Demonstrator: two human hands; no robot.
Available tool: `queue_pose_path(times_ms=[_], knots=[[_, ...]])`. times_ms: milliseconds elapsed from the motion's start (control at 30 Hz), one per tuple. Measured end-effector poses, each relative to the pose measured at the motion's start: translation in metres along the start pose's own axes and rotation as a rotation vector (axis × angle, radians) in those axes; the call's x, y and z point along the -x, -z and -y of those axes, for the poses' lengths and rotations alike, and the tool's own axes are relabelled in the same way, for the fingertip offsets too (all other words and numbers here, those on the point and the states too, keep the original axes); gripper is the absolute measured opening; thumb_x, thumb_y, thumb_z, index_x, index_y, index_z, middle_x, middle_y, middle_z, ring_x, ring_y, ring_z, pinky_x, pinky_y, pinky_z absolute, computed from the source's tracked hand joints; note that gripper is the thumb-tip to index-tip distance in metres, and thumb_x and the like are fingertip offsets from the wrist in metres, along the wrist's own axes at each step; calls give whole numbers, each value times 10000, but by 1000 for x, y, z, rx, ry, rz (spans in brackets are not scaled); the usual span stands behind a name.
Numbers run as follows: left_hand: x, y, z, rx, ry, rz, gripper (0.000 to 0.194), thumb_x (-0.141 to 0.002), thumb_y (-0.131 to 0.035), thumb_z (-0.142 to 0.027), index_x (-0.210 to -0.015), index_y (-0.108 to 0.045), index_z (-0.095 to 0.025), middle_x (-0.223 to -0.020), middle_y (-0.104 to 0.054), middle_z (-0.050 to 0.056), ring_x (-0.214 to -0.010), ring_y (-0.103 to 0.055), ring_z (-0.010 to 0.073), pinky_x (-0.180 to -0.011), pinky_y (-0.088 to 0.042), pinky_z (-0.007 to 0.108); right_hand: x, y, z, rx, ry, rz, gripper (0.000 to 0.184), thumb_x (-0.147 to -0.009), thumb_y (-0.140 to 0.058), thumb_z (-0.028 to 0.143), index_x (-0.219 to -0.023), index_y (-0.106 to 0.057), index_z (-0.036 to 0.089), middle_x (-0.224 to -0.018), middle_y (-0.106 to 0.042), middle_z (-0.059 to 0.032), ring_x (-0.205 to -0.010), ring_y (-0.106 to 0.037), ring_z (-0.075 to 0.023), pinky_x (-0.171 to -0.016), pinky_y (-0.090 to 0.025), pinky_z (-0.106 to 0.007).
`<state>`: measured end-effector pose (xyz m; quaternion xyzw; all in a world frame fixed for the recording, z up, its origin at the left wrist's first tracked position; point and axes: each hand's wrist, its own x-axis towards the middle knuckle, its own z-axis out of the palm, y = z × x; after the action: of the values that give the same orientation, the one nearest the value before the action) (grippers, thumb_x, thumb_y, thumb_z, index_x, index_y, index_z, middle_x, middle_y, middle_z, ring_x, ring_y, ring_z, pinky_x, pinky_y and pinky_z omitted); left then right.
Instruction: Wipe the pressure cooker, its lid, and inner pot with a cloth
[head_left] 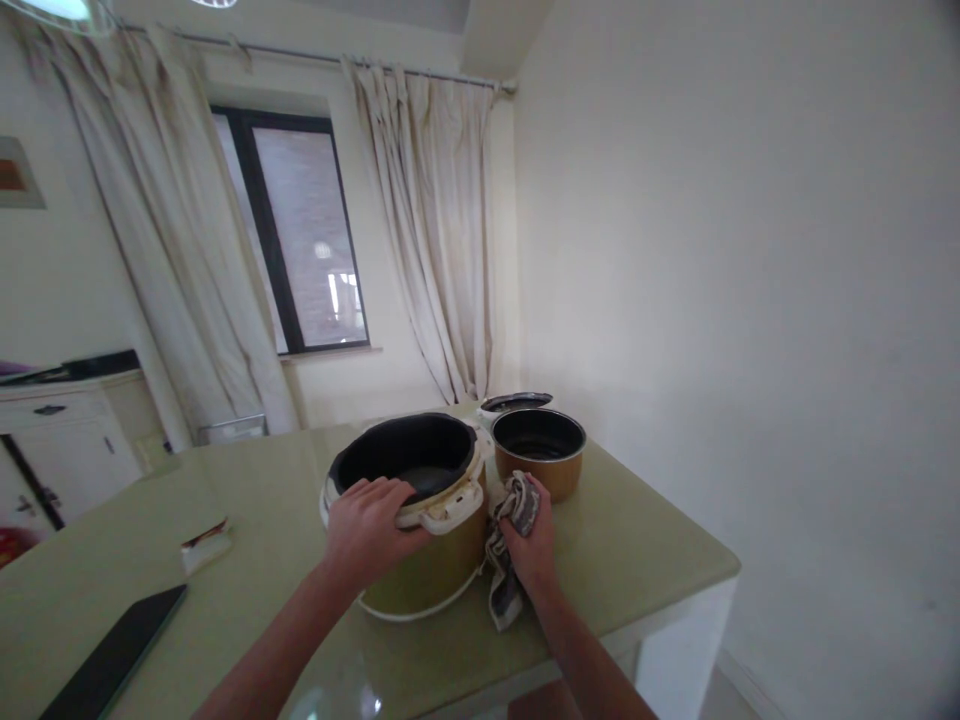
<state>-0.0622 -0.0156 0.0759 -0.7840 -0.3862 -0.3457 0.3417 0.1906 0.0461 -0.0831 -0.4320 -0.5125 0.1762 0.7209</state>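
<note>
Gripping the cooker (pixel 431 572) by its near rim, left hand (pixel 371 525) curled over; right hand (pixel 534 545) clutches bunched cloth (pixel 505 595) beside it and the inner pot (pixel 561 478), near the table's (pixel 652 560) right edge. Uneven rim pressure could tip the cooker; a wide cloth swing could shove the pot edgeward. No legible branding.

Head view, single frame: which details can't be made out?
All in the head view:
- Right hand: fingertips hidden by the cloth.
- Cooker: near rim partly covered by the left hand.
- Gold pot: its near inner wall hidden by its own rim.
- Dark flat object: cut off by the bottom edge.
- Small packet: any print too small and blurred.
</note>
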Motion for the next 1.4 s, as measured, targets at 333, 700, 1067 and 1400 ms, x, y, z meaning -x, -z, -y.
queue_pose_path(times_ms=[333, 700, 1067, 1400], knots=[[5, 27, -43, 144, -102, -114, 318, -860, -721, -524, -808, -607, -231, -635, -623, -4, -584, -591, 193, -594, -358, 372, -6, 13, 15, -76, -74, -105, 672, -769, -688, 319, -1408, -503, 221, -1371, -618, -123, -1244, -622, -284, -1136, -459, -506], [18, -8, 26, 172, -178, -48, 408, -921, -572, -607, -847, -682, -221, -742, -681, 71, -665, -593, 212, -634, -421, 389, -2, 16, 30, -12, -79, -166, 750, -729, -701, 361, -1437, -467, 280, -1435, -590, -127, -1326, -596, -348, -1164, -460, -560], [24, -45, 78, 226, -52, 58, 542, -874, -498, -740, -864, -668, -226, -876, -680, 127, -834, -609, 283, -774, -470, 429, -109, 7, 168, 41, 440, 260, 780, -771, -688, 282, -1508, -435, 246, -1439, -594, -98, -1326, -588, -294, -1165, -437, -504], [42, -62, 72, 404, 183, -59, 720, -891, -620, -565, -1458, -463, -151, -1420, -601, 209, -1349, -557, 365, -1154, -431, 541, -105, -64, 165, 774, 504, 819, 508, -857, -714, 463, -1318, -679, 252, -939, -776, -74, -921, -709, -298, -888, -493, -387]])
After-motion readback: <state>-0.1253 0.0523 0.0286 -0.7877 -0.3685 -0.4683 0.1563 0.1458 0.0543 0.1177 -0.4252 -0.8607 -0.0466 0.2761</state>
